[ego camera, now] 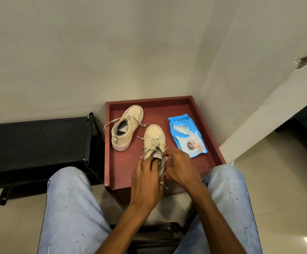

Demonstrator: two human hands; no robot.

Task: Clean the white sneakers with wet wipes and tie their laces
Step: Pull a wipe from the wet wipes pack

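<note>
Print on the blue wipes pack [187, 137] is too small to read; only a small pic near its front end & a white flap further back. Pack lies on R side of the dark-red desk [123, 165], apart from both shoes. Black bench [39, 143] stands L of desk; knees in pale jeans [72, 208] flank its front edge. Near sneaker [154, 132]: mid-desk, toe pointing away, cream upper, laces [153, 143] threaded but loose, one end lying on desk to its L. Hands hide its heel end. Far sneaker [126, 128]: back-left, toe away, off-white w/ pinkish sole, laces undone & trailing both sides. Left grip [145, 180] curls over near sneaker's collar, holding it; right grip [180, 169] pinches a lace by the top eyelets.
</note>
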